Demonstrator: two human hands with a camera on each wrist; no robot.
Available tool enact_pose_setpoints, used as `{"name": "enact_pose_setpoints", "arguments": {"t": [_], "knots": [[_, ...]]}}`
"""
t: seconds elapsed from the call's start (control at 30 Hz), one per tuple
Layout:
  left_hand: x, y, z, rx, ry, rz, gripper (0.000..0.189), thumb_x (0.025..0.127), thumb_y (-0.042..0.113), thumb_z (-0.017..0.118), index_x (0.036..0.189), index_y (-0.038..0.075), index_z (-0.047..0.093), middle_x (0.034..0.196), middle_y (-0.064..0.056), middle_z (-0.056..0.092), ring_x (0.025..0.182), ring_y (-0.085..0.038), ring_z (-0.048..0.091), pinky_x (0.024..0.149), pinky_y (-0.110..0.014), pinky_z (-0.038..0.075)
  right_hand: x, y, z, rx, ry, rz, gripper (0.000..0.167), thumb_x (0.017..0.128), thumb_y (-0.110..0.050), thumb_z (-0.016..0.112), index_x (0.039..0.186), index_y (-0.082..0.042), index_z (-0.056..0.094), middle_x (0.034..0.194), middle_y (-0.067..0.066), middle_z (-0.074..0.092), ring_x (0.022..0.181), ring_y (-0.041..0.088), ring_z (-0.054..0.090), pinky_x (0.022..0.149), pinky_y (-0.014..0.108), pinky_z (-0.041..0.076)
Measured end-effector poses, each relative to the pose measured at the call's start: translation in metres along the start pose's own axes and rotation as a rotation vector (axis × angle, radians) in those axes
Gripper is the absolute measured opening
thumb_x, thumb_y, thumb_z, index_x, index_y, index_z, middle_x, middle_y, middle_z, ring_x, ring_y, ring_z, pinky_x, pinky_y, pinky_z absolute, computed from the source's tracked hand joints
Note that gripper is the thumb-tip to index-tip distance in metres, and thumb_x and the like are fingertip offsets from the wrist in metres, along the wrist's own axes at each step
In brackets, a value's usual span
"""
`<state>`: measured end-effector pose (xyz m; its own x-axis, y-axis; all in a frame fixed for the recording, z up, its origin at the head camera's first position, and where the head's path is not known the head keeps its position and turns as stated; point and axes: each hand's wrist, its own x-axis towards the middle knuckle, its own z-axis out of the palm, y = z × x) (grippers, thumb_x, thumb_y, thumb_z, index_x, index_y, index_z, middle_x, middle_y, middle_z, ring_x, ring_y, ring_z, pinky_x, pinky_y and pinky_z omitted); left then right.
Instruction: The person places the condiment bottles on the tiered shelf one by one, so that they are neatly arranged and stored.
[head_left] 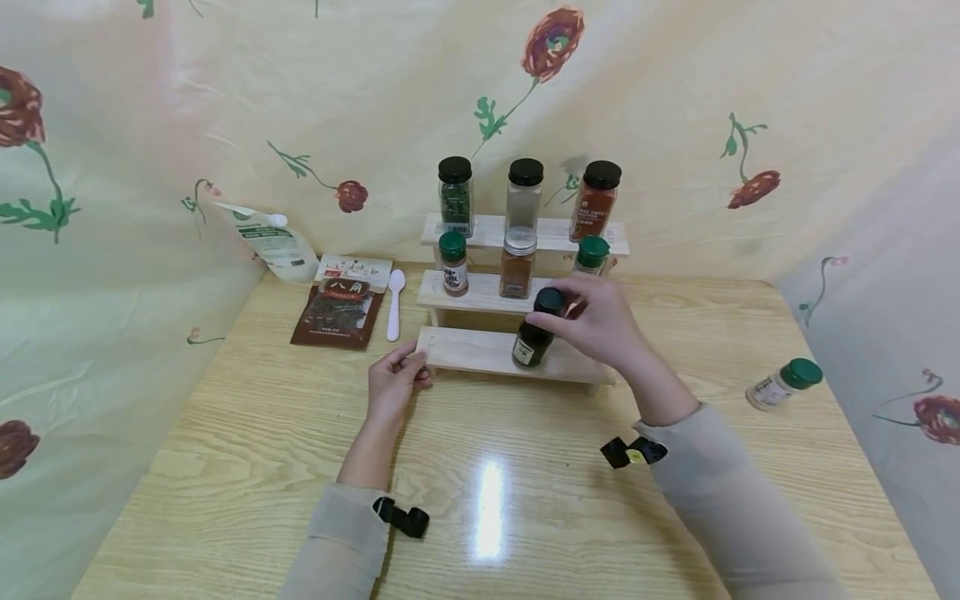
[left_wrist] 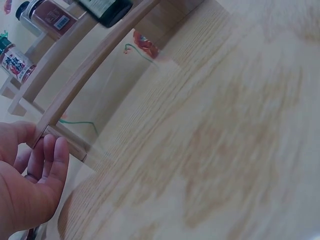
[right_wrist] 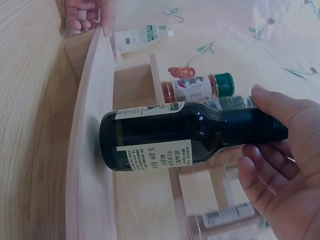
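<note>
A dark glass bottle [head_left: 533, 340] with a pale label is held by its cap and neck in my right hand [head_left: 600, 321]. In the right wrist view the bottle [right_wrist: 155, 135] has its base at the lowest step; whether it touches cannot be told. That step belongs to a three-tier wooden rack [head_left: 472, 348]. My left hand [head_left: 393, 379] grips the left end of the lowest step. The left wrist view shows that hand [left_wrist: 37, 175] with the thumb on the board's end and fingers curled below.
Green-capped jars [head_left: 453, 265] and a silver-lidded jar [head_left: 517, 267] stand on the middle tier, black-capped jars [head_left: 456, 200] on top. Left of the rack lie a white spoon [head_left: 394, 304] and brown packet [head_left: 341, 304], near a white pouch [head_left: 273, 246]. Another green-capped jar [head_left: 780, 386] is far right.
</note>
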<state>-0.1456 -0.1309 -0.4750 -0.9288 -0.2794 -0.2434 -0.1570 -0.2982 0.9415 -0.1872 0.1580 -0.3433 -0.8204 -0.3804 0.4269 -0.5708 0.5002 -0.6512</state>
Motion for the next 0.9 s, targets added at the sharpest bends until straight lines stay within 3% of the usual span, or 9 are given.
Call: {"name": "enact_pose_setpoints", "arguments": {"t": [0.53, 0.9], "knots": [[0.000, -0.001, 0.001, -0.004, 0.007, 0.001, 0.037, 0.095, -0.002, 0.067, 0.130, -0.010, 0.061, 0.076, -0.001, 0.054, 0.060, -0.008, 0.064, 0.060, -0.023, 0.064, 0.034, -0.016, 0.038, -0.006, -0.101, -0.019, 0.039, 0.081, -0.022, 0.089, 0.109, 0.000, 0.074, 0.093, 0.010, 0.071, 0.076, 0.020, 0.065, 0.063, 0.031, 0.056], [0.001, -0.001, 0.000, -0.010, 0.006, 0.009, 0.036, 0.095, -0.003, 0.067, 0.130, -0.010, 0.061, 0.076, -0.001, 0.054, 0.059, -0.008, 0.063, 0.059, -0.021, 0.063, 0.040, -0.020, 0.047, 0.020, -0.157, 0.019, 0.042, 0.083, -0.024, 0.086, 0.116, -0.001, 0.073, 0.096, 0.008, 0.069, 0.079, 0.018, 0.064, 0.066, 0.029, 0.057]]}}
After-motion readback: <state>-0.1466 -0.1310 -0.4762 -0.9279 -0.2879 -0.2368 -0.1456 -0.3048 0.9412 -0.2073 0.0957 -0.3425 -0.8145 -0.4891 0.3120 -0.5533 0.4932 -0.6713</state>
